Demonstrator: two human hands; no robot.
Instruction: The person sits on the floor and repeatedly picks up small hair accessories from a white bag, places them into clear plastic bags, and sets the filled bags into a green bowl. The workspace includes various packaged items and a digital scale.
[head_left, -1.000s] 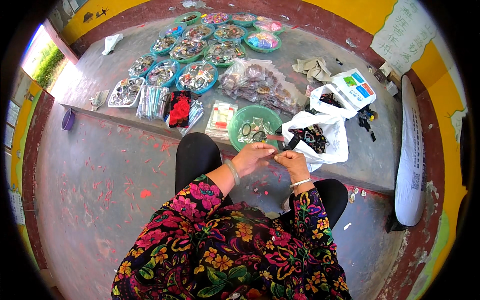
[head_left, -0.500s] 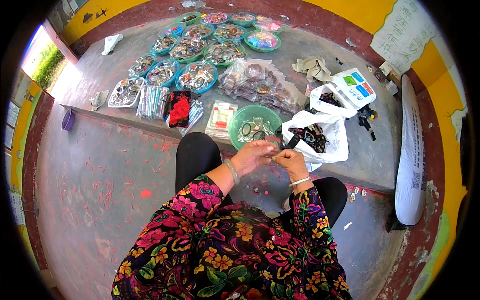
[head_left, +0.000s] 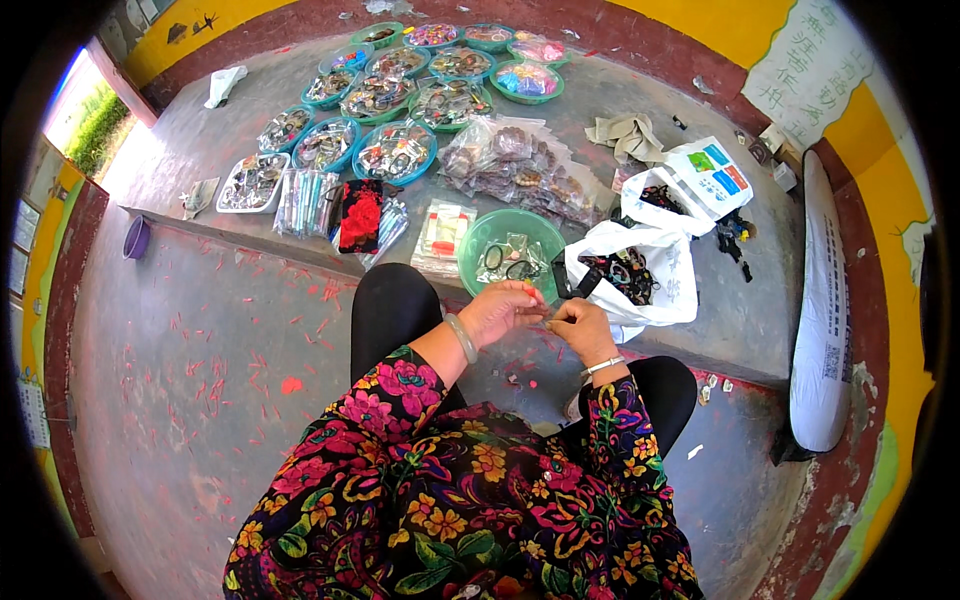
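Observation:
Over the near edge of the green basin, my two hands are close together in front of me. My left hand is closed on a small clear plastic bag with a red strip at its upper end. Thumb and forefinger of my right hand pinch at the lower edge of the same bag; the fingers partly cover it. Small clear packets with dark bracelets lie in the basin. Just right of it, an open white plastic bag holds many dark bracelets.
Left of the basin lies a stack of clear bags with red strips. Behind are piled bagged beaded bracelets and several basins of packets. A second white bag stands farther right. Red strips litter the floor.
The small bag has dropped lower between my hands, and its red strip now sits at my left fingertips. My right hand has shifted slightly. The basin and bags stay put.

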